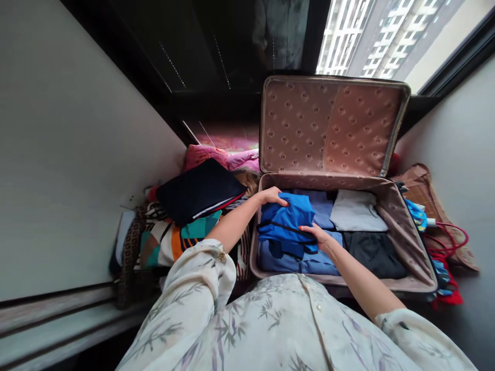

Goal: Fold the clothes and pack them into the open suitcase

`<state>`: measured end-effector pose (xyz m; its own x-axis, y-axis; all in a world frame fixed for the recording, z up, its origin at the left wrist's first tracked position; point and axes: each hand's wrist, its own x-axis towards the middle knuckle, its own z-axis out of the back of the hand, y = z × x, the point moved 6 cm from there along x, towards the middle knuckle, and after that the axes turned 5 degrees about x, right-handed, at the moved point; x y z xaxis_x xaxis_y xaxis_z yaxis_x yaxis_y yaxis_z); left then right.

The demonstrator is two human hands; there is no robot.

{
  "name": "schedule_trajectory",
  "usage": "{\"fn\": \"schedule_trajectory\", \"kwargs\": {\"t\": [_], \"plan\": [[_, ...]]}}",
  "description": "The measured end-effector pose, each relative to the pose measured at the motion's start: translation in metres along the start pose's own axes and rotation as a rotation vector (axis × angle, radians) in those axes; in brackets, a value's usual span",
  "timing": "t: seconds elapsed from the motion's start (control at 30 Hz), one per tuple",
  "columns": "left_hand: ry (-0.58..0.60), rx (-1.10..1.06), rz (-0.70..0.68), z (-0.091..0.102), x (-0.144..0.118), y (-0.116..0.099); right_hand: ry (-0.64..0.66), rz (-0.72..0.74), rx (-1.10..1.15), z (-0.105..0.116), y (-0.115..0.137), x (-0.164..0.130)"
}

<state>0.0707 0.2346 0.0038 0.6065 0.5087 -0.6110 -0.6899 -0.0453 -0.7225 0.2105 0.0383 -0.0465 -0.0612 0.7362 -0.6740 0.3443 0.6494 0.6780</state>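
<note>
A bright blue garment with dark trim (pixel 296 214) hangs bunched over the left part of an open suitcase (pixel 415 245). My left hand (pixel 273 196) grips its upper left edge, thumb on top. On its right side, my right hand (pixel 317 235) pinches the cloth between thumb and fingers. Beneath it lie folded blue clothes (pixel 278 262). To the right inside the case are a folded light grey garment (pixel 358 210) and a folded black garment (pixel 373 252). The exact kind of the blue garment does not show.
The patterned suitcase lid (pixel 328 123) stands upright against the window. Left of the case is a pile of clothes with a dark folded garment (pixel 199 188) on top. A brown bag (pixel 421 188) and red cords (pixel 458 242) lie at the right. Walls close in both sides.
</note>
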Motion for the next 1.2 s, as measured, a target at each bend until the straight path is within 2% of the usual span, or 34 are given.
{"fn": "schedule_trajectory", "kwargs": {"t": [0.07, 0.13, 0.2, 0.23, 0.33, 0.4, 0.47, 0.53, 0.63, 0.8, 0.9, 0.97, 1.07, 1.13, 1.2], "plan": [[-0.096, 0.210, 0.026, 0.020, 0.019, -0.005, -0.028, 0.029, -0.061, 0.003, 0.012, 0.030], [-0.325, 0.483, 0.010, 0.043, 0.031, -0.012, -0.068, 0.064, -0.113, 0.008, 0.024, 0.061], [-0.509, 0.711, -0.045, 0.050, 0.036, -0.012, -0.128, 0.111, -0.171, 0.016, 0.032, 0.086], [-0.521, 0.778, -0.084, 0.044, 0.038, -0.007, -0.159, 0.130, -0.187, 0.020, 0.032, 0.096], [-0.369, 0.787, -0.134, 0.006, 0.040, 0.026, -0.259, 0.247, -0.362, 0.029, 0.023, 0.110], [-0.347, 0.705, -0.042, -0.016, 0.035, 0.053, -0.308, 0.389, -0.650, 0.027, 0.017, 0.110], [-0.383, 0.655, 0.089, -0.031, 0.027, 0.071, -0.297, 0.516, -0.971, 0.017, 0.012, 0.109], [-0.381, 0.687, 0.145, -0.042, 0.018, 0.076, -0.256, 0.561, -1.190, 0.011, 0.008, 0.112], [-0.354, 0.792, 0.152, -0.050, 0.004, 0.068, -0.239, 0.551, -1.375, 0.012, 0.009, 0.114], [-0.395, 0.908, 0.217, -0.052, -0.027, 0.061, -0.320, 0.589, -1.396, 0.032, 0.009, 0.100], [-0.416, 0.947, 0.219, -0.067, -0.041, 0.067, -0.342, 0.551, -1.362, 0.044, -0.007, 0.090], [-0.402, 0.899, 0.228, -0.081, -0.047, 0.076, -0.336, 0.489, -1.344, 0.050, -0.020, 0.087], [-0.363, 0.707, 0.202, -0.103, -0.051, 0.087, -0.366, 0.463, -1.275, 0.058, -0.029, 0.087], [-0.442, 0.594, 0.162, -0.107, -0.052, 0.089, -0.432, 0.500, -1.151, 0.065, -0.024, 0.091], [-0.600, 0.516, 0.169, -0.101, -0.050, 0.090, -0.502, 0.514, -0.978, 0.072, -0.016, 0.098]]}}
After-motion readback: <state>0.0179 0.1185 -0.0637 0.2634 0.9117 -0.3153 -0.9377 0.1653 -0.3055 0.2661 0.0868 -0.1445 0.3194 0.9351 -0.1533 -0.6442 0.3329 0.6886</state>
